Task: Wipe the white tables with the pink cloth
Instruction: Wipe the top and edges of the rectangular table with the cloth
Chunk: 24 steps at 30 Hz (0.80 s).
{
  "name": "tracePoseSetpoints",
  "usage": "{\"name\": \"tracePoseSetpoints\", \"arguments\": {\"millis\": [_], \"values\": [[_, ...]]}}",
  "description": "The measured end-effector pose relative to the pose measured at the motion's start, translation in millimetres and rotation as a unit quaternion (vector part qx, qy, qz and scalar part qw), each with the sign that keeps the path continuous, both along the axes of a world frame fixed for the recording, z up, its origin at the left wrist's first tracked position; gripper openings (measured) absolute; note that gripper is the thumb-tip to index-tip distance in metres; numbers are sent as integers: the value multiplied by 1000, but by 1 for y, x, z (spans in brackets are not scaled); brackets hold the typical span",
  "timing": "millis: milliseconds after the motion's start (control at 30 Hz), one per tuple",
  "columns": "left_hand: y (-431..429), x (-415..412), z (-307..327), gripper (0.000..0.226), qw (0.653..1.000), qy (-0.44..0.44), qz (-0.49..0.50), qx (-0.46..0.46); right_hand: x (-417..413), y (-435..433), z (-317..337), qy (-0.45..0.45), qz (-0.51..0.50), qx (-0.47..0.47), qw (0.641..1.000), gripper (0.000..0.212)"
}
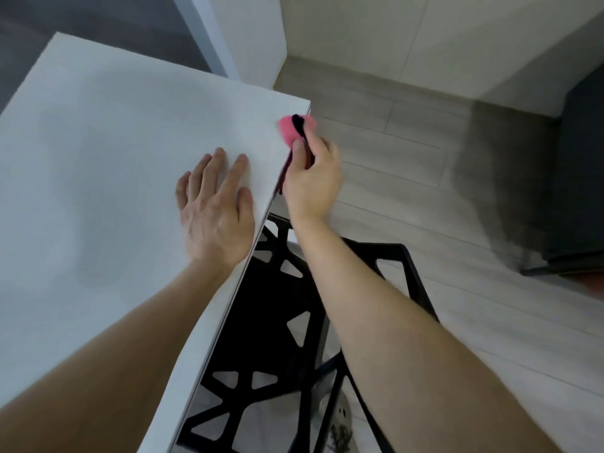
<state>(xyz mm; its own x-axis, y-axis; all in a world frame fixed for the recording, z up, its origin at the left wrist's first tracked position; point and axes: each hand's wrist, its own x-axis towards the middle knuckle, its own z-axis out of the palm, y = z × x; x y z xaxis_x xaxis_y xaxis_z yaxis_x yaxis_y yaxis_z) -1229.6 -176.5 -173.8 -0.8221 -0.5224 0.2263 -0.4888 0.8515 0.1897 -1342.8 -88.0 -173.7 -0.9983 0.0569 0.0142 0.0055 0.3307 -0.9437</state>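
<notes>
While right hand (312,178) grips pink cloth (289,129) at table (114,125) edge, left hand (215,210) flat

Black cut-out chair on a pale plank floor, with walls and dark furniture around it.

The black chair (295,325) sat at lower centre, its frame pierced with triangular and angular openings through which pale flooring showed. A small scatter of dark specks (341,434) lay on the floor near its lower edge. The plank floor (408,152) ran in long, light grey-beige boards towards a cream wall (425,34) marked by faint panel seams. A white column (251,37) rose at top centre, with a dark grey surface (81,21) to its left. A dark cabinet (578,178) stood at the right edge, and a soft grey shadow (490,197) spread over the boards beside it.
</notes>
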Motion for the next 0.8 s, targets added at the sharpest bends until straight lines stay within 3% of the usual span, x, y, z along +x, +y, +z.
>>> {"name": "tracePoseSetpoints", "arguments": {"millis": [167,400,533,633,800], "values": [[-1,0,0,51,1000,-3,-7,9,152,51,12,-36,95,-93,990,32],[0,-1,0,52,1000,17,-13,8,-18,-2,-1,-34,-15,-38,999,34],[1,-2,3,52,1000,17,-2,20,72,10,0,-50,-1,-74,996,34],[-3,0,3,53,997,44,-4,56,166,49,10,-72,97,-93,988,32],[0,33,14,51,984,71,-54,153,75,43,16,-76,110,1,991,35]]}}
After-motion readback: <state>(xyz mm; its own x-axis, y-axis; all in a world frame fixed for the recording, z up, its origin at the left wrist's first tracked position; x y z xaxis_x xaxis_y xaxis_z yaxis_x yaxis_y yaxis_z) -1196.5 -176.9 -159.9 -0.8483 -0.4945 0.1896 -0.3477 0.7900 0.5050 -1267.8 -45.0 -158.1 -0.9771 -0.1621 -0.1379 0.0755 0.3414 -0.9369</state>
